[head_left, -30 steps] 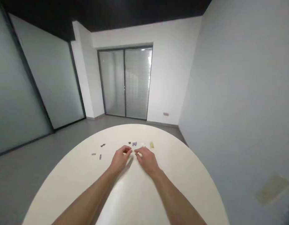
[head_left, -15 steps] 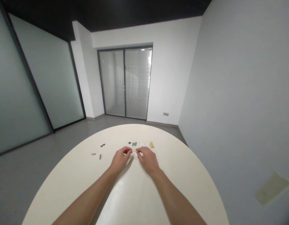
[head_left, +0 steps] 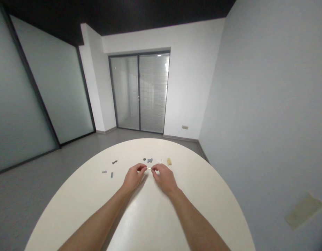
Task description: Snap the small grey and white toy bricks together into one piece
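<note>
Both hands meet near the middle of the round white table. Between their fingertips runs a small, thin, pale yellow piece. My left hand pinches its left end, and my right hand pinches the right end. Most of the piece's ends are hidden by the fingers, and its exact kind is too small to make out. Just beyond the hands lie small blue-grey pieces, a dark piece, some white pieces partly behind my right hand, and a yellow group of pieces.
To the left on the table are small dark pieces, a grey piece and a blue-grey piece. The table's curved far edge faces a glass door. A plain wall stands on the right.
The thin pale piece has tilted slightly between the fingertips and shows a little more clearly. Both hands stay in nearly the same place, and the pieces on the table have not moved.
</note>
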The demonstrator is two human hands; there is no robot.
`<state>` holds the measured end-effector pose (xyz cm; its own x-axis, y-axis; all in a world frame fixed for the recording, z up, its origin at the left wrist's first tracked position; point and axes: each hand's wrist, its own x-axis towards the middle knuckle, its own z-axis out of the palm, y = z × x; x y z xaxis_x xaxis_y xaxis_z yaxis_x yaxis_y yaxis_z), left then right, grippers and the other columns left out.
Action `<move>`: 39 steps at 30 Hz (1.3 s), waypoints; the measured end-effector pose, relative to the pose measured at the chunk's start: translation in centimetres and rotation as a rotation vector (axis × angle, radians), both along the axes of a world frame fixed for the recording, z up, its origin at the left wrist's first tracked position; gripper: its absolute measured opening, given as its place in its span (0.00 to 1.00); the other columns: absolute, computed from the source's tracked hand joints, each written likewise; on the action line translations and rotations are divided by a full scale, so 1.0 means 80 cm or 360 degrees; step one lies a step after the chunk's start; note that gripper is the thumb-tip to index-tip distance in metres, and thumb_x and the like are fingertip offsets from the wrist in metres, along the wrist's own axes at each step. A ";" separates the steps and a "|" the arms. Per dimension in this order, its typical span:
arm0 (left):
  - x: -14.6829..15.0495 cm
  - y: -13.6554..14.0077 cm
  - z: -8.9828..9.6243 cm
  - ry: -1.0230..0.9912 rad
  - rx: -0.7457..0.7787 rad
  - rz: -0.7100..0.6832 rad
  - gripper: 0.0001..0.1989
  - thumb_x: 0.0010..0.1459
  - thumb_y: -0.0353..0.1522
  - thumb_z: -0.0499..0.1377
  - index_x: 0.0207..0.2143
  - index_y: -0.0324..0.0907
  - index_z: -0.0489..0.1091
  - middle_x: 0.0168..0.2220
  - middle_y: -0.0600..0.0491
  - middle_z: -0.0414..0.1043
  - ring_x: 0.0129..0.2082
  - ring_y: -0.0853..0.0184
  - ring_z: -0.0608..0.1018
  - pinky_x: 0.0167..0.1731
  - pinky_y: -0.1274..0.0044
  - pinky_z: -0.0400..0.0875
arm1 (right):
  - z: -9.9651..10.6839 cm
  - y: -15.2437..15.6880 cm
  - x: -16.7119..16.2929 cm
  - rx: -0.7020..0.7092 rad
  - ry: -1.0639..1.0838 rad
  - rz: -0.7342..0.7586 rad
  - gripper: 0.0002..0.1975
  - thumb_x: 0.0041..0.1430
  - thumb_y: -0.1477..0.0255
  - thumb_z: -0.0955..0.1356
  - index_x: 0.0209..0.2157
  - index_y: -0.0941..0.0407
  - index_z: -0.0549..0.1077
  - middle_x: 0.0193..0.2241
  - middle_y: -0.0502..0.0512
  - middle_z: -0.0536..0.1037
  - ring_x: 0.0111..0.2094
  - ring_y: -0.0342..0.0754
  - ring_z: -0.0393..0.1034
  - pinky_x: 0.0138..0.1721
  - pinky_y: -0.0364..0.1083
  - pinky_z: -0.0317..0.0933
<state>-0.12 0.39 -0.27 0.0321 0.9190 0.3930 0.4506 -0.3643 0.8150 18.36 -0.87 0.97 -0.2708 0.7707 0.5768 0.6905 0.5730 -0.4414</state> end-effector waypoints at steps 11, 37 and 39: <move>-0.003 0.004 -0.007 -0.0007 0.0034 0.0047 0.16 0.57 0.43 0.57 0.37 0.42 0.77 0.38 0.48 0.80 0.39 0.59 0.78 0.43 0.70 0.70 | -0.002 0.003 0.002 -0.0039 0.0041 0.0019 0.07 0.64 0.72 0.67 0.39 0.51 0.77 0.38 0.51 0.80 0.43 0.47 0.73 0.46 0.45 0.63; -0.003 0.008 -0.007 -0.0070 0.0036 0.0038 0.14 0.59 0.41 0.55 0.35 0.41 0.76 0.36 0.48 0.79 0.37 0.61 0.78 0.42 0.71 0.69 | -0.003 0.001 0.002 -0.0059 -0.0234 0.0298 0.09 0.63 0.76 0.68 0.40 0.49 0.79 0.40 0.49 0.81 0.45 0.46 0.72 0.48 0.44 0.63; -0.002 0.006 -0.006 -0.0089 0.0036 0.0029 0.14 0.58 0.41 0.56 0.34 0.41 0.75 0.35 0.48 0.79 0.36 0.61 0.78 0.42 0.71 0.70 | -0.002 0.000 0.002 -0.0064 -0.0252 0.0300 0.09 0.63 0.75 0.68 0.40 0.49 0.79 0.40 0.49 0.81 0.45 0.46 0.72 0.48 0.44 0.63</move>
